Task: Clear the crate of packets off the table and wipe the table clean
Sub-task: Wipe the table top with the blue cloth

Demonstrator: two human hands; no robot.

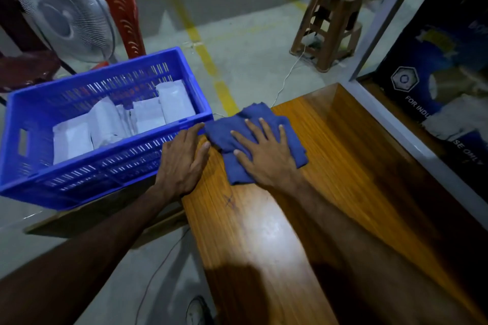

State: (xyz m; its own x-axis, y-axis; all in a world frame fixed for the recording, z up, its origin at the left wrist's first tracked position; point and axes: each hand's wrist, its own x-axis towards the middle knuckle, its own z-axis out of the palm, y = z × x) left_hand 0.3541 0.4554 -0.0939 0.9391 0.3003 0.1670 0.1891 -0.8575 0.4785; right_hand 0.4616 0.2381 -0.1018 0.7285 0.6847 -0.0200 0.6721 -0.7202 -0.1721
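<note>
A blue slotted plastic crate (pixel 79 177) with several white packets (pixel 108 124) in it stands off the table's left side, on a low surface. The wooden table (pixel 330 192) runs from the near edge to the far middle. A blue cloth (pixel 232 129) lies near the table's far left corner. My right hand (pixel 264 155) presses flat on the cloth, fingers spread. My left hand (pixel 184 161) rests flat on the table's left edge, next to the crate's near right corner, holding nothing.
A standing fan (pixel 60 10) and a red plastic chair (pixel 121 8) are behind the crate. A brown stool (pixel 330 26) stands on the floor beyond the table. A grey frame (pixel 396 119) borders the table's right side. A thin cable (pixel 285 82) crosses the floor.
</note>
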